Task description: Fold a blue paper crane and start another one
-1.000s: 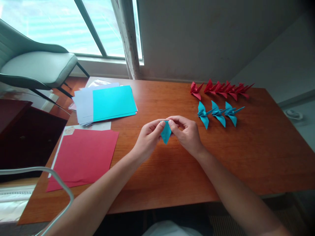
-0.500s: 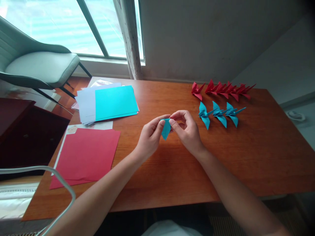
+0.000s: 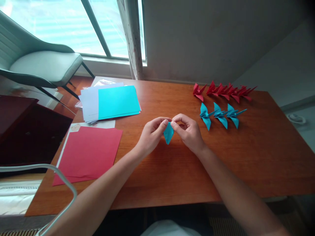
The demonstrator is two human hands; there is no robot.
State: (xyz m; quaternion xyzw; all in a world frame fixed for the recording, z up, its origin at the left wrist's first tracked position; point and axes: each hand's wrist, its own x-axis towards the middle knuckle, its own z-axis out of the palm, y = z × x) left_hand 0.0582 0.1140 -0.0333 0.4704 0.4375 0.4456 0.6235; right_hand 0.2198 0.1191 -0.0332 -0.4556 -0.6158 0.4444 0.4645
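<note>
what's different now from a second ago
The right hand has drawn its index finger back slightly rightward atop the folded paper; the view has swung slightly left. It and the left hand still pinch the paper. Red cranes, blue cranes and flat sheets stayed put.

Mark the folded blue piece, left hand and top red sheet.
Folded blue piece [image 3: 168, 133]: head view, middle of its downward-pointing part.
Left hand [image 3: 150, 136]: head view, middle of the hand.
Top red sheet [image 3: 90, 153]: head view, middle of its upper face.

A small piece of blue paper [image 3: 168, 133] is folded into a kite shape. Pinched at its upper edge, it points downward over the desk [image 3: 172, 177].
</note>
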